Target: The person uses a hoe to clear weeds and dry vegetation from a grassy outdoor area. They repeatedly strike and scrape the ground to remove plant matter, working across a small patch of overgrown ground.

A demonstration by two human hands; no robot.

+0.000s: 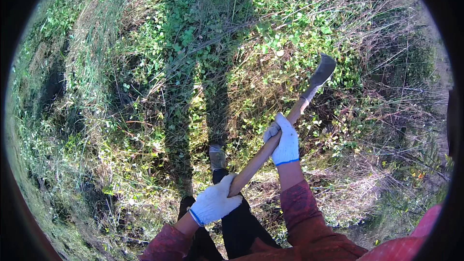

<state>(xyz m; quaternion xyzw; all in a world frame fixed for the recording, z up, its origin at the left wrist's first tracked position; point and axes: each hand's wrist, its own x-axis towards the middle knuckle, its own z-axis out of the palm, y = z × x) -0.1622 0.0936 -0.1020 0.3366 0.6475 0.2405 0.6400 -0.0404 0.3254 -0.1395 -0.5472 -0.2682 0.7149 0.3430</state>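
Observation:
A billhook with a dark, hooked metal blade (pixel 323 69) slants up and to the right across the view. Its long wooden handle (pixel 255 163) lies in both of my hands. My left hand (pixel 216 200), in a white knit glove with a blue cuff edge, is closed around the lower end of the handle. Farther up, nearer the blade, my right hand (pixel 286 141) grips it in a matching glove. The blade shows against low green leaves (pixel 344 72) at the right; whether it touches them I cannot tell.
Tangled grass and leafy weeds (pixel 152 40) cover the ground. Dry stalks (pixel 384 14) spread at the upper right, and pale cut-looking straw (pixel 355 188) lies at the lower right. My shoe (pixel 217 156) and dark trouser legs (pixel 237 224) stand below; my shadow (pixel 214 18) stretches ahead.

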